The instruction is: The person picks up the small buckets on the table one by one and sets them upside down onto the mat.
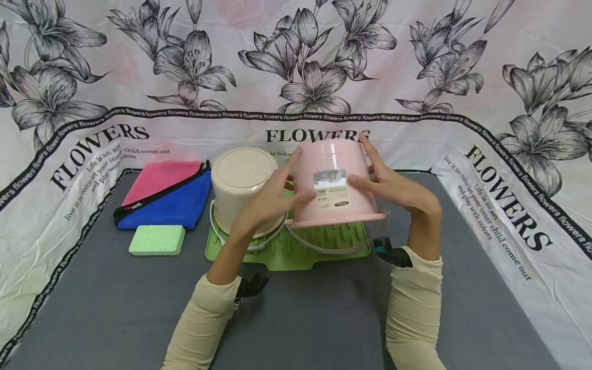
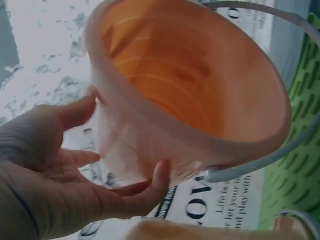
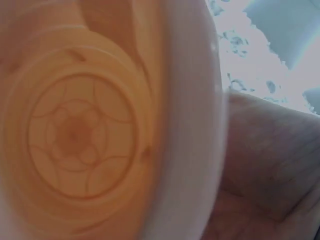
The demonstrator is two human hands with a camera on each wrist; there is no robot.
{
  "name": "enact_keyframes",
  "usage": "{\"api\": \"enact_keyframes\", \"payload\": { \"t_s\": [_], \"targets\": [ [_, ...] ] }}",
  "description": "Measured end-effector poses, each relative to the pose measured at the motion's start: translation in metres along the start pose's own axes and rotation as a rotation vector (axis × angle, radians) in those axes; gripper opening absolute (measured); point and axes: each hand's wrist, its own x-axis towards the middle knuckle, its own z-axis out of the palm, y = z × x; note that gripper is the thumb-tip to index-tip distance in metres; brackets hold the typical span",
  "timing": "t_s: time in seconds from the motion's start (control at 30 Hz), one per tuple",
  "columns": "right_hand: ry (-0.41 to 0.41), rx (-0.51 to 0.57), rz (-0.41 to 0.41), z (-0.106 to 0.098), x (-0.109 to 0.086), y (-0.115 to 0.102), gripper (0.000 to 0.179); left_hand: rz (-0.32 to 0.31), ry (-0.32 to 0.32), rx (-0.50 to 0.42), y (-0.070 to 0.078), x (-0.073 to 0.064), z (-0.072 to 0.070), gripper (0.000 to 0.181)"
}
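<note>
Both hands hold a pink bucket point(image 1: 330, 156) upside down, its rim facing down over the green drying mat point(image 1: 289, 259). My left hand point(image 1: 270, 200) grips its left side, thumb on the front near a paper label point(image 1: 333, 195). On the opposite side, my right hand point(image 1: 395, 187) holds it with the thumb on the front wall and fingers spread along the side. The handle point(image 1: 328, 251) hangs below the rim. The left wrist view shows the bucket's hollow point(image 2: 170, 75) tilted toward the camera; in the right wrist view its inner bottom point(image 3: 75, 135) has a ringed pattern.
A beige bucket point(image 1: 245, 167) stands upside down on the mat's left half, its handle lowered around it. Left of it lie a folded pink and blue cloth point(image 1: 168, 200) and a light green sponge point(image 1: 157, 240). A flower-printed sheet point(image 1: 208, 133) hangs behind the grey tabletop point(image 1: 314, 318).
</note>
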Motion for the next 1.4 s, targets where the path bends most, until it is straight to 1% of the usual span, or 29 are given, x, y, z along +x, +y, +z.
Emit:
{"api": "enact_keyframes", "payload": {
  "t_s": [0.03, 0.07, 0.13, 0.2, 0.27, 0.33, 0.4, 0.47, 0.53, 0.6, 0.67, 0.73, 0.83, 0.9, 1.03, 1.23, 1.33, 1.4],
  "targets": [
    [-0.013, -0.007, 0.008, 0.0, 0.001, 0.001, 0.088, 0.002, -0.013, 0.008, -0.002, 0.001, 0.001, 0.096],
    [-0.018, -0.014, 0.013, -0.001, 0.002, 0.003, 0.09, 0.002, -0.012, 0.013, -0.003, 0.002, 0.002, 0.097],
    [-0.006, -0.017, 0.004, -0.001, 0.003, 0.006, 0.091, 0.014, 0.009, 0.012, -0.004, 0.003, 0.005, 0.097],
    [0.012, -0.022, -0.016, -0.003, 0.004, 0.008, 0.094, 0.03, 0.036, -0.016, -0.004, 0.004, 0.007, 0.098],
    [0.033, -0.041, -0.047, -0.004, 0.005, 0.011, 0.102, 0.04, 0.051, -0.059, -0.004, 0.004, 0.008, 0.099],
    [0.044, -0.074, -0.085, -0.005, 0.007, 0.015, 0.113, 0.038, 0.043, -0.094, -0.004, 0.005, 0.009, 0.099],
    [0.049, -0.118, -0.117, -0.006, 0.009, 0.019, 0.121, 0.012, 0.02, -0.108, -0.005, 0.006, 0.011, 0.096],
    [0.047, -0.166, -0.132, -0.007, 0.011, 0.022, 0.122, -0.024, -0.009, -0.118, -0.007, 0.007, 0.013, 0.09],
    [0.027, -0.201, -0.117, -0.007, 0.014, 0.025, 0.117, -0.058, -0.032, -0.118, -0.01, 0.008, 0.015, 0.084],
    [-0.004, -0.225, -0.082, -0.006, 0.017, 0.028, 0.109, -0.08, -0.047, -0.106, -0.014, 0.01, 0.017, 0.078],
    [-0.042, -0.255, -0.045, -0.005, 0.019, 0.03, 0.102, -0.098, -0.065, -0.08, -0.017, 0.012, 0.018, 0.073],
    [-0.073, -0.293, -0.021, -0.005, 0.02, 0.031, 0.097, -0.098, -0.095, -0.033, -0.021, 0.014, 0.019, 0.07],
    [-0.108, -0.34, -0.03, -0.004, 0.022, 0.03, 0.092, -0.094, -0.138, 0.03, -0.024, 0.016, 0.019, 0.067],
    [-0.119, -0.355, -0.049, -0.004, 0.023, 0.029, 0.091, -0.084, -0.154, 0.045, -0.024, 0.016, 0.019, 0.066],
    [-0.142, -0.368, -0.069, -0.002, 0.025, 0.028, 0.089, -0.087, -0.164, 0.066, -0.024, 0.014, 0.016, 0.066],
    [-0.155, -0.357, -0.072, -0.001, 0.023, 0.03, 0.088, -0.082, -0.169, 0.164, -0.022, 0.012, 0.017, 0.066],
    [-0.154, -0.356, -0.065, -0.002, 0.024, 0.032, 0.089, -0.062, -0.176, 0.204, -0.023, 0.012, 0.018, 0.067],
    [-0.15, -0.377, -0.06, -0.002, 0.025, 0.034, 0.09, -0.034, -0.199, 0.25, -0.024, 0.012, 0.018, 0.07]
  ]
}}
